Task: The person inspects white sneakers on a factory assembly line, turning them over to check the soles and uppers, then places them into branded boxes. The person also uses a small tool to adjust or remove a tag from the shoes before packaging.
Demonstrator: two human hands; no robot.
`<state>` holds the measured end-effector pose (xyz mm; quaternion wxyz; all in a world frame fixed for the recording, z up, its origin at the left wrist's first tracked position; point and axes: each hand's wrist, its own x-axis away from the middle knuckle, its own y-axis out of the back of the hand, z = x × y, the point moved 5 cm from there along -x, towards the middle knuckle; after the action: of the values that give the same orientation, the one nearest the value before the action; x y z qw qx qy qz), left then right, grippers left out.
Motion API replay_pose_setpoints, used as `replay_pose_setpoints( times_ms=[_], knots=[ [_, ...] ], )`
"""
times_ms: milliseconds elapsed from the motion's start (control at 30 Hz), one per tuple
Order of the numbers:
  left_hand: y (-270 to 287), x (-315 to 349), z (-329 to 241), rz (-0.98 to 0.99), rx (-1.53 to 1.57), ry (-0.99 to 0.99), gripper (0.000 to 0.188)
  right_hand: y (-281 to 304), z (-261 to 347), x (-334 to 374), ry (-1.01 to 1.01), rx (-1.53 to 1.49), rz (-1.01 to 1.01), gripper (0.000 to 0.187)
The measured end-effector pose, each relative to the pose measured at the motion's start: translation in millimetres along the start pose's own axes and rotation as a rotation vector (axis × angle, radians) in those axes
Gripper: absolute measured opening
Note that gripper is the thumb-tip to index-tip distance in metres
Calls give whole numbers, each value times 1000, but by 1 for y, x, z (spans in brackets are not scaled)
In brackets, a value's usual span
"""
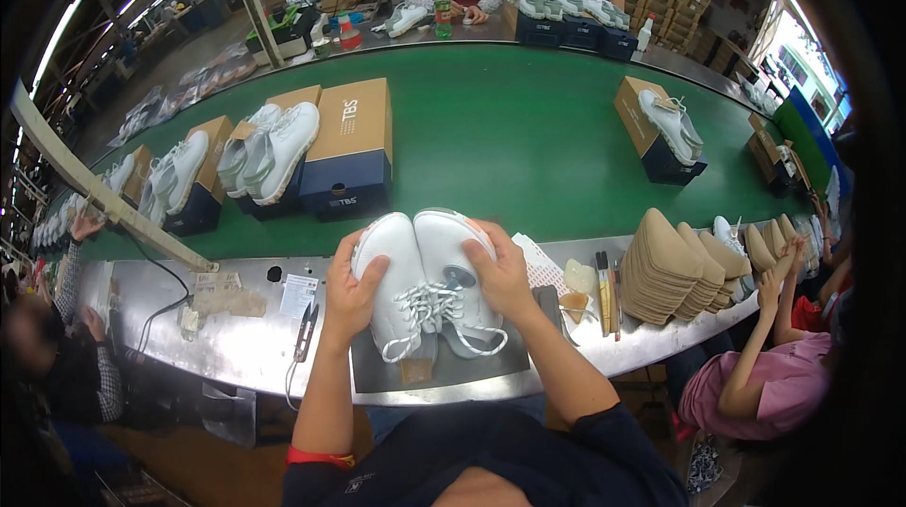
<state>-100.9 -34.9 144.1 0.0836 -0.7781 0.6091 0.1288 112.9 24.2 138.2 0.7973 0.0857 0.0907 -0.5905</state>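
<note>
A pair of white lace-up sneakers is held side by side over the metal ledge, toes pointing away from me and laces tied in loose bows. My left hand [350,295] is closed round the left sneaker [390,266], thumb on its upper. Round the outer side of the right sneaker [436,241] my right hand [504,273] is closed, its thumb near a round grey sticker [460,277]. Under the sneakers lies a dark mat [377,373], with a small brown piece [415,371] near the heels. The undersides of both sneakers are hidden.
Beyond the ledge runs a green conveyor belt [472,130] carrying shoe boxes [347,149] with white sneakers. Thread snips [305,332] lie left of the mat. Pens [604,290] and stacked brown shoe inserts [658,271] stand right. Co-workers sit at both sides and across.
</note>
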Motion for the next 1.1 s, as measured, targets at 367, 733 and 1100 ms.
replay_pose_setpoints(
  times_ms=[367, 733, 1100],
  knots=[
    [1, 3, -2, -10, 3, -15, 45, -1, -3, 2, 23, -14, -32, 41],
    [0, 8, -6, -12, 10, -46, 45, -1, -4, 5, 35, -36, -7, 40],
    [-2, 8, -8, -17, -14, -72, 45, 2, -3, 4, 94, -15, -53, 45]
  ],
)
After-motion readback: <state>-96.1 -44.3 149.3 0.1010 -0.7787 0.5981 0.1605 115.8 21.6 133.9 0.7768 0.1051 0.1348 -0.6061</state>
